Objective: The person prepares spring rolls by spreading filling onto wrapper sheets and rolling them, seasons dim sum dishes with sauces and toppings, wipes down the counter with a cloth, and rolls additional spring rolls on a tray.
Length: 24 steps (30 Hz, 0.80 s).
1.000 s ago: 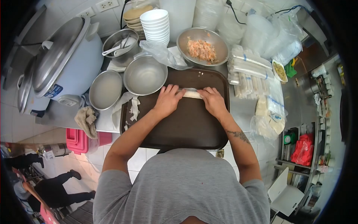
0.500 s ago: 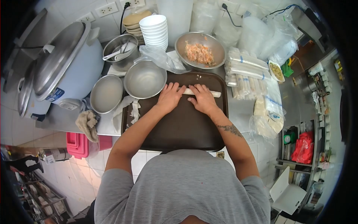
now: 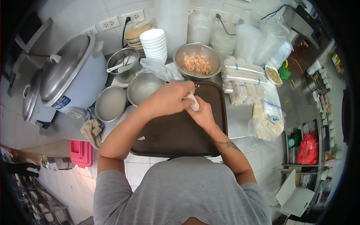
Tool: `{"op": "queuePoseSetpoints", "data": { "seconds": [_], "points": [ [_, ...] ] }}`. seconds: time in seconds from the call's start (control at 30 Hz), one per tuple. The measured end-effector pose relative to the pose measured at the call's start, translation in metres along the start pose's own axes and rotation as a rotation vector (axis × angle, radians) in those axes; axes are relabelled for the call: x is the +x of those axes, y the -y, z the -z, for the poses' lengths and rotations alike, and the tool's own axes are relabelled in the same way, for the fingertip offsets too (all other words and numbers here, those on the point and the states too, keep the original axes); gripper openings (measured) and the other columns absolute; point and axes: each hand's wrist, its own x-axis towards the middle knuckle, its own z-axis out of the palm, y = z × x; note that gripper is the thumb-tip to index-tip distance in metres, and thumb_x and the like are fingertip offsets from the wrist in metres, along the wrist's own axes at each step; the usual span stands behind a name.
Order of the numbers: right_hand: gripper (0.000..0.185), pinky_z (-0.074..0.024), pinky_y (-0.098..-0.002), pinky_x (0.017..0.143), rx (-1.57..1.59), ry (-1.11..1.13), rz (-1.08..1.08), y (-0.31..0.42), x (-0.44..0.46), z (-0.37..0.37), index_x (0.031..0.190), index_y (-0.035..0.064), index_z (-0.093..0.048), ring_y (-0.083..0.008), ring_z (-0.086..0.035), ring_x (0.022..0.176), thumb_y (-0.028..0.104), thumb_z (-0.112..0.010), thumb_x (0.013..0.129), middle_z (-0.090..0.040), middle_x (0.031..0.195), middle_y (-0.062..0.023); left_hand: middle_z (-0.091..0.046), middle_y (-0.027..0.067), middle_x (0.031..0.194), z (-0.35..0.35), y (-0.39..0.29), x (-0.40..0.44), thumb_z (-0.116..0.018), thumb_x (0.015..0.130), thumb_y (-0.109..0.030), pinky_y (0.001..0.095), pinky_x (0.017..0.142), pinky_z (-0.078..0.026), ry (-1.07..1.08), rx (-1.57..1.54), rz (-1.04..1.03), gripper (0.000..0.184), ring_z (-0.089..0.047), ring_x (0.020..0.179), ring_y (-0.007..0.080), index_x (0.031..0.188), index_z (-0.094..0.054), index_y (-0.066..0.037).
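Observation:
A pale, thin-wrapped roll, like an uncooked spring roll, is lifted above the dark brown tray and held at a tilt. My right hand is closed around its lower part. My left hand comes over from the left with fingers bent at the roll's upper end, and its fingertips are partly hidden. White wrapper scraps lie at the tray's left side, one scrap plainly visible. Behind the tray stands a steel bowl with a shredded orange and white mixture.
Two steel bowls, one with cloudy liquid, stand left of the tray beside a cloth and large rice cookers. Bagged white rolls are stacked to the right. White cups and a plastic bag stand behind.
Both hands have risen off the tray with the roll, which lay flat across it before. My left hand has swung over to the roll's end, and the roll has turned from sideways to tilted.

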Motion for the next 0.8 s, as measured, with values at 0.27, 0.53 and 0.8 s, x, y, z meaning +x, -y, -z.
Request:
{"op": "queuePoseSetpoints", "data": {
  "seconds": [0.27,0.53,0.8],
  "points": [
    [0.022,-0.052,-0.0309,0.071,0.353,-0.083,0.042,0.043,-0.014,0.002,0.101,0.0012,-0.067,-0.0141,-0.066,0.078,0.01,-0.073,0.082,-0.07,0.084,-0.0111,-0.065,0.0173,0.085,-0.002,-0.034,-0.01,-0.066,0.087,-0.014,0.0425,0.07,-0.049,-0.021,-0.044,-0.104,0.016,-0.062,0.081,0.0379,0.095,-0.062,-0.001],
    [0.021,-0.0516,-0.0291,0.071,0.291,-0.094,0.013,0.067,-0.018,0.009,0.101,0.0002,-0.067,-0.0098,-0.064,0.079,0.006,-0.071,0.082,-0.071,0.085,-0.0096,-0.064,0.0191,0.084,-0.018,-0.033,-0.015,-0.058,0.09,-0.008,0.0416,0.071,-0.049,-0.152,0.075,-0.111,0.011,-0.062,0.079,0.0376,0.094,-0.062,0.002],
    [0.011,-0.0497,-0.0273,0.069,0.466,0.064,-0.133,0.089,-0.012,0.017,0.092,0.0008,-0.067,-0.0078,-0.061,0.077,0.005,-0.07,0.082,-0.069,0.08,-0.0037,-0.062,0.0195,0.08,-0.009,-0.044,-0.014,-0.059,0.09,-0.008,0.0413,0.067,-0.048,-0.136,-0.017,-0.067,0.01,-0.061,0.074,0.0379,0.09,-0.058,0.001]
  ]
}}
